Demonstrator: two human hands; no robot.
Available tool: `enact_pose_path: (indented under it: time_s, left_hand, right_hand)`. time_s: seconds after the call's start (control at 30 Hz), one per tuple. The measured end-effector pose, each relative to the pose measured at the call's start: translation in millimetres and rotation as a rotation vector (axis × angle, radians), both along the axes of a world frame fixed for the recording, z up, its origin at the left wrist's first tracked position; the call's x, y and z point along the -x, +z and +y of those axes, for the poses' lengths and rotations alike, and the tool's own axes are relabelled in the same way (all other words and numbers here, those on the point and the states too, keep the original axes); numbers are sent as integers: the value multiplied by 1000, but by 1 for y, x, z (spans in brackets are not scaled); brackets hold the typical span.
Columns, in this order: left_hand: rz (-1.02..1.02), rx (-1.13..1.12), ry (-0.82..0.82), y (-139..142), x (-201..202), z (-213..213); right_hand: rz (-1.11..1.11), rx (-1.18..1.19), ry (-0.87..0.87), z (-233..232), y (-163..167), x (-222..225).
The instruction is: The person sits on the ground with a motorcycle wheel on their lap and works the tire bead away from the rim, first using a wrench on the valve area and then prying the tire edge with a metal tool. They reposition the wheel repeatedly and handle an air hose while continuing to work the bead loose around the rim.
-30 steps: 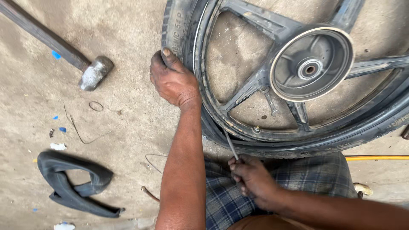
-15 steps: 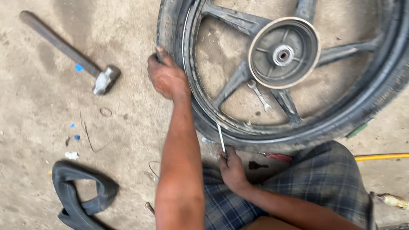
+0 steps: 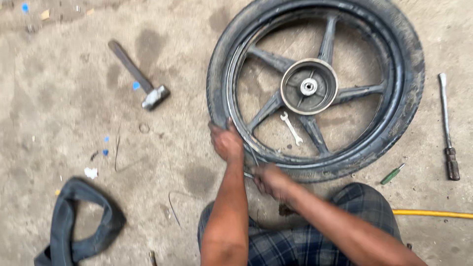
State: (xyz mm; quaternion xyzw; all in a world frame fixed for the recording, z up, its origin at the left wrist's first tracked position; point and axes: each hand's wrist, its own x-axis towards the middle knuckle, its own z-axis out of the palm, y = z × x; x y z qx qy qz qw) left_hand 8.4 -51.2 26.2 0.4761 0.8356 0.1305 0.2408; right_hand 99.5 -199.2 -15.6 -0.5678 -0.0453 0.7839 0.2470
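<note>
A motorcycle wheel with a black tyre (image 3: 412,74) and a spoked alloy rim lies flat on the concrete floor. My left hand (image 3: 225,141) grips the tyre's near-left edge at the rim. Just to its right, my right hand (image 3: 268,180) is closed on a thin metal tool (image 3: 253,158) whose tip pokes in between tyre and rim. A small spanner (image 3: 290,127) lies on the floor inside the wheel, between the spokes.
A hammer (image 3: 140,78) lies to the left of the wheel. A black inner tube (image 3: 81,226) sits at the bottom left. On the right are a long tyre lever (image 3: 447,129), a green screwdriver (image 3: 391,174) and a yellow hose (image 3: 433,214).
The view has pulled back and shifted, so the whole wheel shows. My left hand has slid down the tyre's edge toward me. My right hand has brought the tool up to the rim.
</note>
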Motion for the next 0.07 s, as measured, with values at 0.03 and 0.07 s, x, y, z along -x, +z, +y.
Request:
enact_pose_path:
  time_s: [0.03, 0.07]
  left_hand:
    - [-7, 24, 5, 0, 2, -3]
    - [-18, 51, 3, -2, 1, -2]
  right_hand:
    - [301, -28, -190, 7, -7, 5]
    - [595, -51, -394, 16, -16, 15]
